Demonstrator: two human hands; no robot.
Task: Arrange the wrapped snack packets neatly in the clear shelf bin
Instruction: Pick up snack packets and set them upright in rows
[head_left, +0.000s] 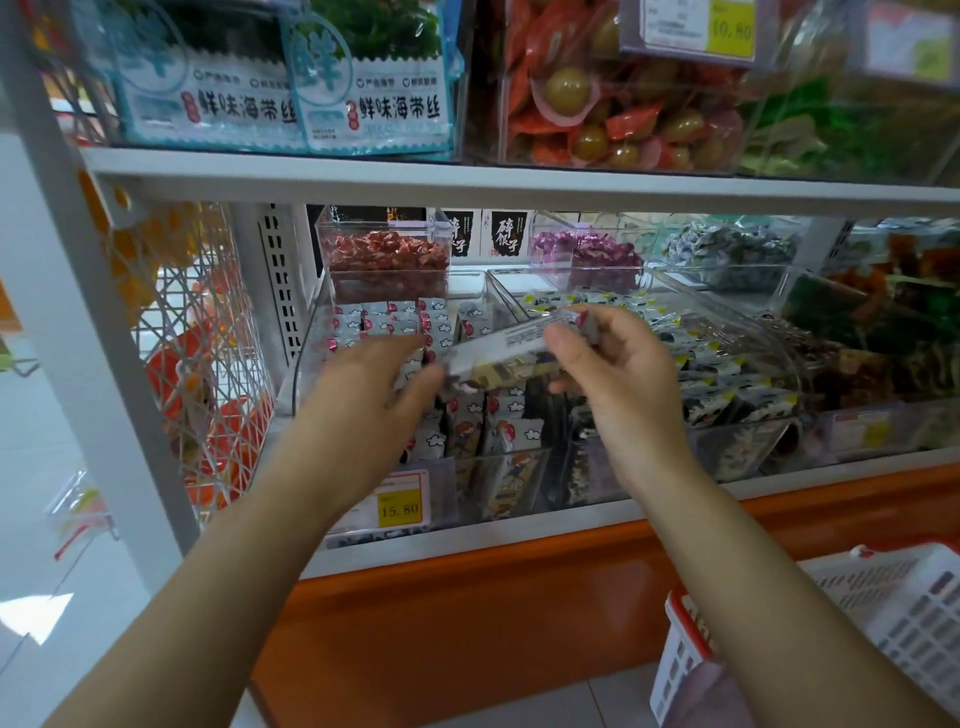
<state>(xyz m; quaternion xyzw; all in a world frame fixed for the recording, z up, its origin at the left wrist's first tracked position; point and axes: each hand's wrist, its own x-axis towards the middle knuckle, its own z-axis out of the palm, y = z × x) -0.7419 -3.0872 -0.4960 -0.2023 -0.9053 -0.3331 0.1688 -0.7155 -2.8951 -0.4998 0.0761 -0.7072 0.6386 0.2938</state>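
Note:
A clear shelf bin (311, 338) on the middle shelf holds several white wrapped snack packets (511, 410) with red and cartoon prints, some standing in rows. My right hand (618, 358) pinches one long wrapped packet (511, 345) by its right end and holds it tilted above the bin. My left hand (379, 369) reaches over the bin with relaxed fingers at the packet's left end; whether it touches the packet is unclear. The hands hide part of the bin's contents.
A neighbouring clear bin (727, 332) holds dark and yellow packets. Small bins of red (384, 252) and purple (587, 249) sweets stand behind. A price tag (397, 501) reads 15.80. An upper shelf (467, 176) hangs overhead. A white and red basket (883, 613) sits lower right.

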